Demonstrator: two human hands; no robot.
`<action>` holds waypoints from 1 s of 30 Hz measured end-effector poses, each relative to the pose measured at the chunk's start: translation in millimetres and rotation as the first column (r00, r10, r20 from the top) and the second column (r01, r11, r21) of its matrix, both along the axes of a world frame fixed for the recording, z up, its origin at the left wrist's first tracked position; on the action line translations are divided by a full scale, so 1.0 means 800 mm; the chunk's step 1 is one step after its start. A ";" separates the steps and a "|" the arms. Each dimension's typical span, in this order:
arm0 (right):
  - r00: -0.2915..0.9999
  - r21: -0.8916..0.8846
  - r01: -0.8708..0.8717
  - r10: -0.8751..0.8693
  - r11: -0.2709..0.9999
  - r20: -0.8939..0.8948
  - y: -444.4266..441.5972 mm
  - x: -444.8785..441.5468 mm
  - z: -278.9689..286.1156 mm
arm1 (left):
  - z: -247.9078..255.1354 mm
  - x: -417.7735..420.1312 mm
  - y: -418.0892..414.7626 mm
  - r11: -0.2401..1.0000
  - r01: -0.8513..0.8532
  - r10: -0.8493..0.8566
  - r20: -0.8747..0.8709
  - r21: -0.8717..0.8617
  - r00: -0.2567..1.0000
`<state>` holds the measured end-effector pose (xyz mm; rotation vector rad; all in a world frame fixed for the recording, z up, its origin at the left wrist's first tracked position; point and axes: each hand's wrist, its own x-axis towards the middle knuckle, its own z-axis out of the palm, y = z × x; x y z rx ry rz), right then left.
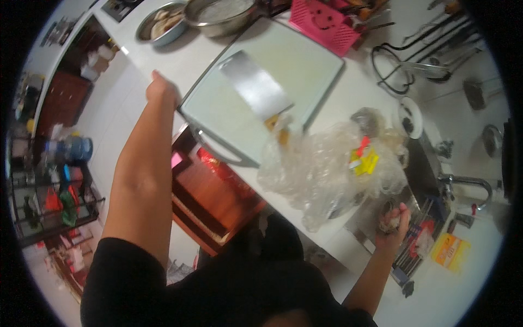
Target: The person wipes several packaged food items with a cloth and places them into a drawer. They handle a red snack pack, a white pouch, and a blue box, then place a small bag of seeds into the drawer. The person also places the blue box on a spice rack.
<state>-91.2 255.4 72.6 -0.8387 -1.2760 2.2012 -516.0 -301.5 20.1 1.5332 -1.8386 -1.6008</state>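
My left hand (160, 88) is at the counter's edge, beside the near left side of a pale green cutting board (302, 61); its fingers are mostly hidden. A cleaver (257, 83) lies flat on the board, its wooden handle (282, 135) partly under clear plastic bags (322, 171). My right hand (392, 225) is over the sink area with its fingers curled around a small, pale, blurred thing (388, 220) that I cannot identify. A yellow and red tag or wrapper (365, 159) lies among the bags.
Behind the board stand a metal bowl of pale food (163, 25), a metal basin (220, 18) and a pink basket (322, 24). A white dish (410, 118) is near the sink faucet (470, 182). Below the counter, a reddish-brown drawer (216, 192) stands open. A yellow packet (449, 251) lies at right.
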 end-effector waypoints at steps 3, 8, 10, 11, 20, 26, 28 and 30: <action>0.995 0.002 -0.080 0.080 0.997 -0.051 -0.003 0.022 -0.025 | -0.011 -0.011 -0.013 0.999 0.040 -0.041 -0.037 -0.011 0.998; 0.993 0.011 -0.031 0.032 0.999 -0.115 -0.005 0.019 -0.040 | -0.003 0.000 -0.021 0.997 0.014 0.000 -0.176 0.079 0.984; 0.973 0.077 -0.160 0.171 0.984 -0.158 -0.003 0.025 -0.041 | 0.011 0.011 -0.034 0.995 0.017 0.008 -0.269 0.093 0.963; 0.978 0.092 -0.147 0.158 0.985 -0.137 -0.001 0.029 -0.041 | 0.019 0.024 -0.041 0.997 0.033 -0.008 -0.322 0.072 0.947; 0.960 0.175 -0.009 0.058 0.985 -0.276 -0.031 0.021 -0.019 | 0.053 0.281 -0.048 0.691 0.441 -0.719 -0.482 -0.573 0.500; 0.899 0.116 0.108 -0.047 0.987 -0.435 -0.037 0.018 -0.015 | 0.089 0.433 0.023 0.559 0.711 -0.808 -0.472 -0.427 0.352; 0.902 0.127 0.167 -0.099 0.978 -0.421 -0.037 0.016 -0.020 | 0.115 0.452 0.065 0.448 0.725 -0.874 -0.426 -0.523 0.232; 0.904 0.132 0.195 -0.126 0.972 -0.408 -0.038 0.021 -0.018 | 0.139 0.451 0.099 0.290 0.618 -0.957 -0.226 -0.731 0.183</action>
